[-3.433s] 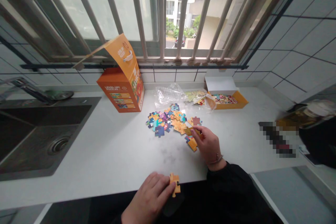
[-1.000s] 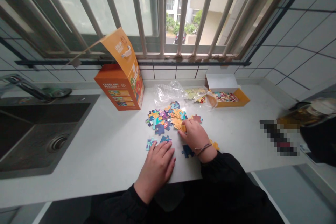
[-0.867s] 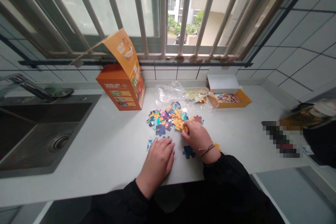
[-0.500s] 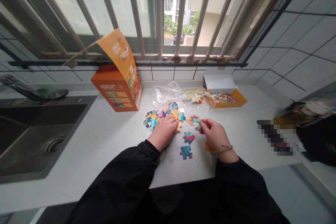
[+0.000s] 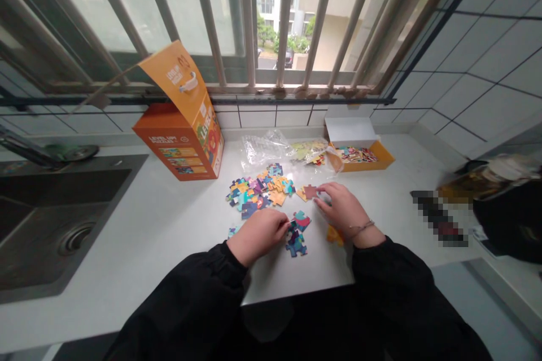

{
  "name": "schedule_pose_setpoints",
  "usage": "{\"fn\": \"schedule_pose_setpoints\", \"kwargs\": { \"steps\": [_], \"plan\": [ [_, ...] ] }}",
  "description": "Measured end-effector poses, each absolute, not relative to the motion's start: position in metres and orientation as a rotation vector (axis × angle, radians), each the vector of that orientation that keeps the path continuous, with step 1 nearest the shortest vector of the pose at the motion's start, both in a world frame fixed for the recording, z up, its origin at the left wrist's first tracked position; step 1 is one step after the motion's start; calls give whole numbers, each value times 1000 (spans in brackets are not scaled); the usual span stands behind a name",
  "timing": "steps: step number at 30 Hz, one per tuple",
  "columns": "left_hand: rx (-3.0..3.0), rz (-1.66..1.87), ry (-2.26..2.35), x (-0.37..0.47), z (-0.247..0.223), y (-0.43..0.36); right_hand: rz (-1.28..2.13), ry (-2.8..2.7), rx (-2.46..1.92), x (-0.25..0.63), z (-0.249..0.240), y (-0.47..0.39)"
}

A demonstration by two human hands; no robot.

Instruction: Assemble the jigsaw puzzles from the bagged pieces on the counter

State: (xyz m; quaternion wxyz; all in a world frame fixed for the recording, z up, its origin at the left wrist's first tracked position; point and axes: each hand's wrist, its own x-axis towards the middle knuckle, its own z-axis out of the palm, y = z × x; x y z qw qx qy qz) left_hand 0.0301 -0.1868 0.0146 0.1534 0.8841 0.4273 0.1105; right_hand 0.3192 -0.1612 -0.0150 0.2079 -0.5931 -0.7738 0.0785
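Your left hand point(image 5: 263, 231) has just come off the pile of jigsaw pieces point(image 5: 277, 197) and reached toward you; its fingertips are now together, pinching one dark multicoloured piece point(image 5: 291, 233). That piece lies between a teal-and-red piece point(image 5: 301, 220) and a blue piece point(image 5: 297, 249) on the white bench point(image 5: 186, 242); you cannot tell whether any interlock. Your right hand point(image 5: 344, 210) no longer shows the pale piece it was pinching; its thumb and forefinger stand apart beside a brown piece point(image 5: 310, 192). This suggests the work has shifted from picking through the pile to fitting loose pieces.

Counted: two hands; three pieces grouped by your left fingertips; one brown piece, next to a yellow-orange one point(image 5: 301, 194); orange pieces point(image 5: 334, 235) by your right wrist, number unclear. The pile overlaps too much to count. Behind are one upright orange puzzle carton point(image 5: 178, 141), one yellow box point(image 5: 375, 162) of pieces, and crumpled clear plastic point(image 5: 266, 148).
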Motion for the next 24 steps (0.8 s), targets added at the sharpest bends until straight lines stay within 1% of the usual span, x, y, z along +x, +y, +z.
{"fn": "schedule_pose_setpoints", "kwargs": {
  "steps": [2,5,8,11,14,16,20,24],
  "plan": [
    [2521,312,1296,33,12,-190,210,-2269,-1586,305,-15,-153],
    [2485,365,1485,36,12,-185,199,-2282,-1595,296,-16,-148],
    [2451,412,1652,40,15,-175,170,-2253,-1611,306,-19,-150],
    [2431,400,1743,45,14,-164,87,-2159,-1734,327,-21,-153],
    [2424,375,1755,52,9,-156,-1,-2072,-1872,340,-21,-155],
    [2429,376,1724,55,6,-153,-2,-2083,-1862,335,-19,-157],
    [2412,405,1659,57,5,-154,40,-2273,-1762,301,-13,-156],
    [2300,484,1711,44,16,-159,59,-2362,-1763,272,-11,-150]
  ]
}}
